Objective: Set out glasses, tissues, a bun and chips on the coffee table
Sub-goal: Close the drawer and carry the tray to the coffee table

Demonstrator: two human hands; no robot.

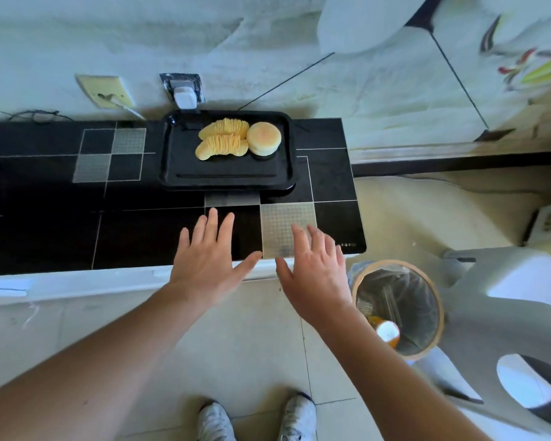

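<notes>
My left hand (206, 261) is open, fingers straight and spread, holding nothing, over the near edge of the black tiled counter (45, 202). My right hand (315, 272) is likewise open and empty, just beside it. Beyond both, a black tray (226, 173) sits on the counter against the wall. On it lie two rows of chips (223, 138), with the bun (264, 138) touching them on the right. A lined bin (398, 308) stands on the floor to my right.
</notes>
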